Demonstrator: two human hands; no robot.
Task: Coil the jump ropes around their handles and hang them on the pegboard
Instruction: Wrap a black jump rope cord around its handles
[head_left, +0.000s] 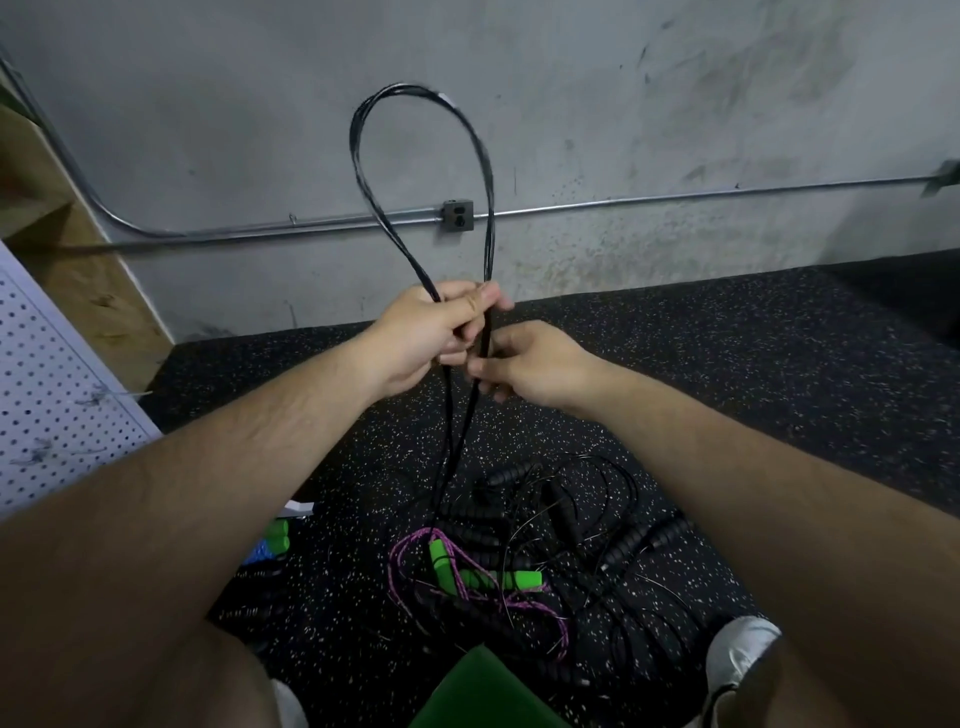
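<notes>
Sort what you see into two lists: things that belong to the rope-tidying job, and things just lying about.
Job: black rope looped in the left hand, right hand pinching its strands, tangled ropes on the floor, pegboard.
Lying about: wall outlet, metal conduit, green object.

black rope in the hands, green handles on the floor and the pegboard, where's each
black rope (489, 244): head view, right strand of the raised loop
green handles (524, 578): head view, right end of the lower handle
pegboard (52, 389): head view, its white perforated face at the left edge
</notes>
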